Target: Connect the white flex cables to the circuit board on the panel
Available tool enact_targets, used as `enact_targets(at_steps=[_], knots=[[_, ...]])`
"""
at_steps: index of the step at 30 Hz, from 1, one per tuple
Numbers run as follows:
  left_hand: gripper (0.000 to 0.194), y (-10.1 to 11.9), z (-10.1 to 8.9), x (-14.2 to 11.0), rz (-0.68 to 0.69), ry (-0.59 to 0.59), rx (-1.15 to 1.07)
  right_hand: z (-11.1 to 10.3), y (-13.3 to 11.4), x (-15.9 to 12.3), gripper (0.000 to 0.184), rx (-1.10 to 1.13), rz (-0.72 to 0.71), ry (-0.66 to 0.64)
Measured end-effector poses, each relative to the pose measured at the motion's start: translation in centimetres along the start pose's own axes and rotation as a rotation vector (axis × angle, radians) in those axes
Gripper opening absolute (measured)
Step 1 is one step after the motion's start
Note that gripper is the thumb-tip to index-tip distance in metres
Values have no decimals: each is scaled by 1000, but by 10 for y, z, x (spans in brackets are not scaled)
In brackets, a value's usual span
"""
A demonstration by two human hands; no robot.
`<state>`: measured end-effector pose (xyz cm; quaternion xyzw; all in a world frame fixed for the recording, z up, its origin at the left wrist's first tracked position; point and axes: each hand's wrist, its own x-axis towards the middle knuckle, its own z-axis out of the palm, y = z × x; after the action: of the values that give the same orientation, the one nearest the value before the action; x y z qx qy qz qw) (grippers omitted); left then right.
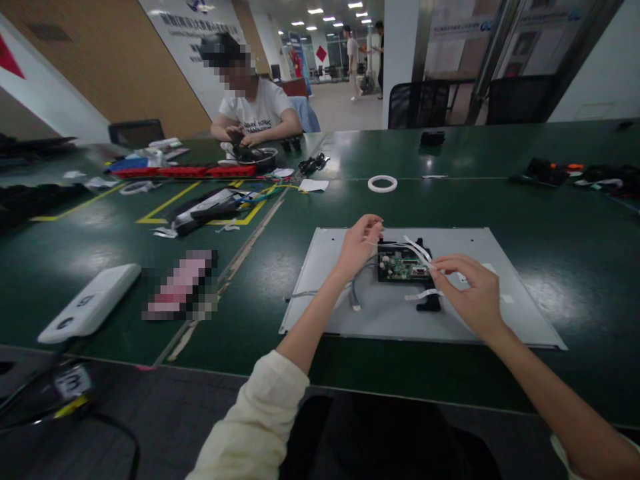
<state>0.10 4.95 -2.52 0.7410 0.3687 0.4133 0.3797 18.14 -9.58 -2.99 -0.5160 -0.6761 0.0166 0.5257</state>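
Observation:
A grey metal panel (345, 317) lies flat on the table before me. On it sits a green circuit board (403, 268) in a black frame. My right hand (473, 293) is at the board's right side, thumb and forefinger pinching a white flat cable (420, 250). Over the board's upper left corner, my left hand (361, 243) has its fingers closed at the far end of that pale cable; its fingertips are partly hidden. A shorter white strip (423, 295) hangs below my right fingers. Grey wires (355, 293) run across the panel under my left wrist.
A white power bank (93, 303) and a blurred-out phone-like object (183, 283) lie at left. Beyond the panel is a white tape roll (383, 183). A black device with wires (210, 208) lies near yellow tape lines. A person (257, 110) sits across the table, handling something dark.

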Motion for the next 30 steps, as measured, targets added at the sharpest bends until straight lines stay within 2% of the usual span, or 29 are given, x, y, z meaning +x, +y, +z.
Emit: enact_targets(at_steps=[3,7,10,12,14,17,22,26,30], knots=[[49,15,-7,-2,-148,-166,-302,0,1,-1,6,14,-9,-12],[75,35,-17,-7,-391,-394,-476,2,6,-4,8,-14,-89,-34],[70,39,-22,-13,-579,-665,-467,3,12,-7,9,-67,-168,-38],[62,36,-24,-15,-657,-754,-417,2,15,-8,9,-106,-227,-47],[50,32,-26,-17,-666,-708,-390,1,16,-8,10,-146,-286,-81],[31,29,-33,-18,-606,-624,-409,-3,15,-7,13,-198,-401,-131],[23,19,-50,-23,-539,-634,-262,-2,8,-2,18,-267,-646,-230],[24,-1,-56,-24,-465,-533,-96,15,3,7,15,-307,-810,-353],[23,-14,-59,-20,-336,-436,-20,41,-7,19,15,-342,-845,-460]])
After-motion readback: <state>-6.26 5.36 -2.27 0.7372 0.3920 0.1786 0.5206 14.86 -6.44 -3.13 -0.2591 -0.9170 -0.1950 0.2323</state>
